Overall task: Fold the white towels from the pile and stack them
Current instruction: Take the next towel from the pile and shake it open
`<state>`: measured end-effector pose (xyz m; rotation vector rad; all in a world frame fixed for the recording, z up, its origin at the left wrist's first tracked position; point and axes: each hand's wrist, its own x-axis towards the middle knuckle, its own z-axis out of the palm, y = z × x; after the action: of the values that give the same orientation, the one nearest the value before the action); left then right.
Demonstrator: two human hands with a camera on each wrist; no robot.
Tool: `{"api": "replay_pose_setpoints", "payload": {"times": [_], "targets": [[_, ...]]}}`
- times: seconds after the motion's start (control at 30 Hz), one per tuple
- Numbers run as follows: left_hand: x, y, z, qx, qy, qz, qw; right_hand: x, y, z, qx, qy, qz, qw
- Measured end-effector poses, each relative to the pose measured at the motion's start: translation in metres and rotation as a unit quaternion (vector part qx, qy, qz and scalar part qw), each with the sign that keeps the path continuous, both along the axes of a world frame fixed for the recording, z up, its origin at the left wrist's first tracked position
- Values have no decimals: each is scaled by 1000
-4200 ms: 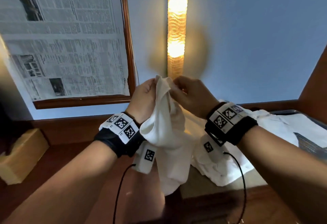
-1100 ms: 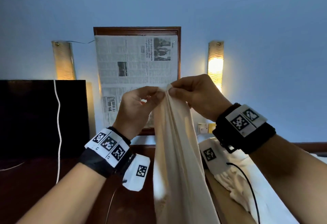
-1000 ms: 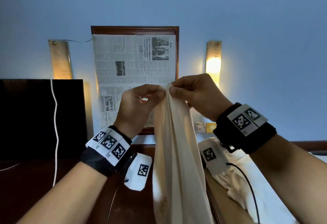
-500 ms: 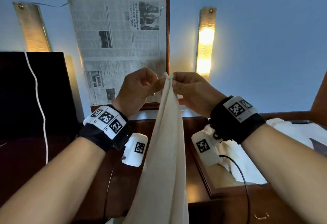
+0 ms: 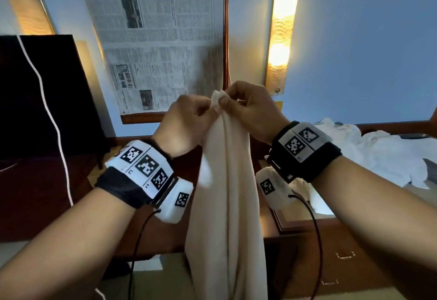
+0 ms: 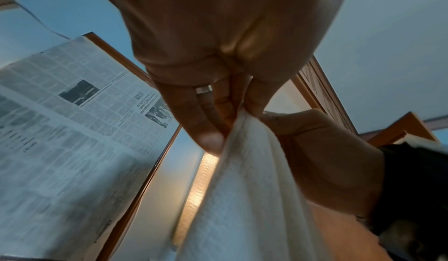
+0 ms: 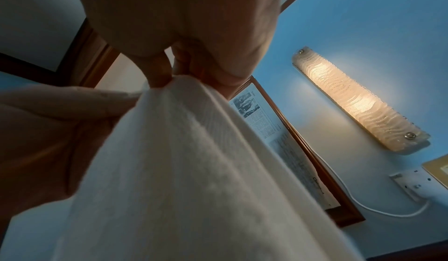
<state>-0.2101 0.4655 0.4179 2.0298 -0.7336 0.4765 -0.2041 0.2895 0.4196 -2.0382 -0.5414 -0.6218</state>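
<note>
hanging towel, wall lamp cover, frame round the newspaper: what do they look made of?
Towel: soft woven or terry cloth, off-white, matte; it drapes in long folds and shows a fine ribbed texture in the wrist views.
Lamp cover: probably textured glass or plastic; rippled, translucent, glowing, with metal-looking screws.
Frame: seemingly reddish-brown wood with a slight sheen.

A matt white towel [image 5: 224, 205] of ribbed woven cloth, a printed paper newspaper [image 5: 160, 39] in a glossy brown wooden frame [image 5: 225, 27], and a rippled textured-glass wall lamp [image 5: 281, 27].

Hotel-like bedroom — lit wall sconce [image 5: 281, 30], dark wooden desk [image 5: 42, 193], black television [image 5: 40, 91]
</note>
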Motion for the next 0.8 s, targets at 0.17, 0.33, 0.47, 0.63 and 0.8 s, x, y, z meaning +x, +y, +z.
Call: {"api": "replay_pose_setpoints", "payload": {"times": [0.17, 0.33, 0.47, 0.63, 0.8], "targets": [[17, -12, -16, 30, -1, 12, 999, 2, -8, -30, 122, 19, 27, 992], [34, -23, -34, -5, 33, -12, 999, 3, -34, -91, 284, 234, 169, 914], [52, -15, -37, -29, 68, -4, 997, 3, -70, -164, 309, 359, 197, 859], [64, -6, -44, -53, 92, 33, 994, 5, -114, -235, 126, 399, 119, 900], [71, 7, -56, -112, 51, 143, 982, 20, -167, -307, -136, 372, -36, 917]]}}
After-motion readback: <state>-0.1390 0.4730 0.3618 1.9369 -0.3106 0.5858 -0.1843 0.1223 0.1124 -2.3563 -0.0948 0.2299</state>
